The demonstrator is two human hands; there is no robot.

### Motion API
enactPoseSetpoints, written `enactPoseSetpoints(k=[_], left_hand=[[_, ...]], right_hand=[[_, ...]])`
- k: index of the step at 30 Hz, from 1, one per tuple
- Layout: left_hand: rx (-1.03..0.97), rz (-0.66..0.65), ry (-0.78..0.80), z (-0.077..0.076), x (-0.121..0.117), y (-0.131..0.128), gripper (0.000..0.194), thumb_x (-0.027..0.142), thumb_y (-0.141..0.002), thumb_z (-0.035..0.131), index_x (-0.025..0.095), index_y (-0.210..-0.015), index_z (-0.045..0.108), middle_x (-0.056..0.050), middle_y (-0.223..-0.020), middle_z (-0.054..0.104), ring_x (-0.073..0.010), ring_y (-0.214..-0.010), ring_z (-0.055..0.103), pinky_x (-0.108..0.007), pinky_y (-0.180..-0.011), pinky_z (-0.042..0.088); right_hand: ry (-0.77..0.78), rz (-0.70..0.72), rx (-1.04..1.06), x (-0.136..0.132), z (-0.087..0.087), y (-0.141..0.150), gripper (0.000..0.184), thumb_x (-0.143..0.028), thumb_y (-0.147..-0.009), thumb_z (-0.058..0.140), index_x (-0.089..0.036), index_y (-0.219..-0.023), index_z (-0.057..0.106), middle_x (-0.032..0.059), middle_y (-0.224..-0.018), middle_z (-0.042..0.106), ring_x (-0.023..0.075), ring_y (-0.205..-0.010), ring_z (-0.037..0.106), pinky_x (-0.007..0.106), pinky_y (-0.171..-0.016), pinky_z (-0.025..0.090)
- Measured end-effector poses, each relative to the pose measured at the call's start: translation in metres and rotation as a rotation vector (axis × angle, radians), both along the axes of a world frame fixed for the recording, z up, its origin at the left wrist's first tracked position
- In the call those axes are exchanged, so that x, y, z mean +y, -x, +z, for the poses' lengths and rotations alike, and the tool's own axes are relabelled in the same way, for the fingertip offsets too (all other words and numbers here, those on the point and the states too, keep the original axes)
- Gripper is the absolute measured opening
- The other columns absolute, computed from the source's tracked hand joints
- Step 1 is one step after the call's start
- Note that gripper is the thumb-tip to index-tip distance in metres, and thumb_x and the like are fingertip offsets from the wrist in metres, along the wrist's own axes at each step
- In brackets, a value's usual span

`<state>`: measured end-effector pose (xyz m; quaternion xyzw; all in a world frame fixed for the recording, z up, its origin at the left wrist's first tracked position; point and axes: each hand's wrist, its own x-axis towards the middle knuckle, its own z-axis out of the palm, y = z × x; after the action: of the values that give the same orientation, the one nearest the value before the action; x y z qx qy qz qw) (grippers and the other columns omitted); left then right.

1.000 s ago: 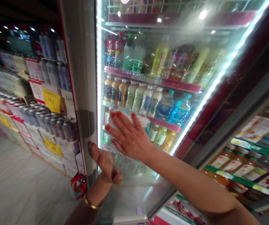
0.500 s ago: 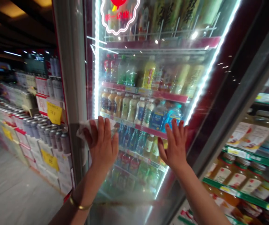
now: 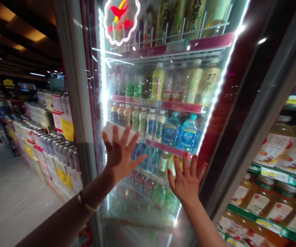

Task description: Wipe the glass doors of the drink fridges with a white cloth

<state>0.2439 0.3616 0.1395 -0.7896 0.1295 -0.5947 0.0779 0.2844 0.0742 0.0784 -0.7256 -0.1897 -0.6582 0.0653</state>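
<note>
We are spreading both hands open at the glass door (image 3: 135, 228) of a lit drinks cooler.
The gold bracelet (image 3: 84, 203) is circling our left wrist; our left hand (image 3: 119, 156), with its fingers apart, is lying flat over a white cloth (image 3: 109, 127) at the glass, without clenching it. Our right hand (image 3: 186, 178) is holding nothing, its fingers spreading near the glass; whether it is touching, we are not able to tell. Behind the glass, blue bottles (image 3: 188, 133) are standing on a shelf, and a neon sign (image 3: 122, 20) is glowing above.
</note>
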Motion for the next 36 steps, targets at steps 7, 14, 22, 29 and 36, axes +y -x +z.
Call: enactPoseSetpoints(k=[7, 14, 22, 29, 36], left_hand=[[0.007, -0.006, -0.033, -0.001, 0.041, -0.017, 0.072, 0.052, -0.106, 0.058, 0.027, -0.172, 0.044, -0.016, -0.177, 0.044, -0.0428, -0.177, 0.000, -0.081, -0.137, -0.007], [0.083, -0.238, -0.210, -0.016, -0.025, -0.027, 0.061, 0.059, -0.101, 0.067, 0.053, -0.161, 0.054, 0.006, -0.165, 0.062, -0.0289, -0.176, 0.021, -0.059, -0.144, -0.012], [-0.014, -0.036, 0.271, 0.015, 0.001, -0.035, 0.082, 0.059, -0.106, 0.055, 0.023, -0.177, 0.032, -0.019, -0.187, 0.019, -0.0454, -0.176, -0.009, -0.084, -0.136, -0.008], [0.190, -0.149, -0.103, -0.060, -0.007, -0.011, 0.037, 0.060, -0.096, 0.076, 0.049, -0.132, 0.077, 0.002, -0.140, 0.077, -0.0359, -0.168, 0.039, -0.073, -0.141, -0.006], [0.108, 0.048, 0.411, -0.031, -0.015, -0.013, 0.087, 0.057, -0.106, 0.060, 0.020, -0.178, 0.027, -0.019, -0.188, 0.012, -0.0488, -0.174, -0.013, -0.086, -0.134, -0.008]], right_hand=[[0.073, 0.038, 0.000, -0.035, 0.012, -0.006, 0.074, -0.042, -0.111, 0.061, -0.035, -0.178, 0.030, -0.0015, -0.189, 0.021, 0.0202, -0.177, 0.019, 0.048, -0.146, 0.008], [0.056, -0.014, -0.014, -0.042, 0.007, -0.018, 0.082, -0.038, -0.107, 0.065, -0.033, -0.179, 0.027, 0.0031, -0.189, 0.024, 0.0242, -0.177, 0.019, 0.053, -0.145, 0.008], [0.047, 0.035, -0.003, -0.040, 0.006, -0.015, 0.083, -0.037, -0.105, 0.067, -0.031, -0.179, 0.029, 0.0062, -0.186, 0.033, 0.0238, -0.178, 0.017, 0.056, -0.145, 0.007], [0.077, 0.015, -0.024, -0.041, 0.007, -0.013, 0.083, -0.039, -0.104, 0.069, -0.030, -0.178, 0.032, 0.0068, -0.185, 0.035, 0.0232, -0.178, 0.013, 0.057, -0.145, 0.006], [0.027, -0.011, -0.006, -0.041, 0.001, -0.011, 0.087, -0.039, -0.103, 0.068, -0.035, -0.179, 0.027, 0.0070, -0.183, 0.041, 0.0306, -0.172, 0.035, 0.062, -0.143, 0.016]])
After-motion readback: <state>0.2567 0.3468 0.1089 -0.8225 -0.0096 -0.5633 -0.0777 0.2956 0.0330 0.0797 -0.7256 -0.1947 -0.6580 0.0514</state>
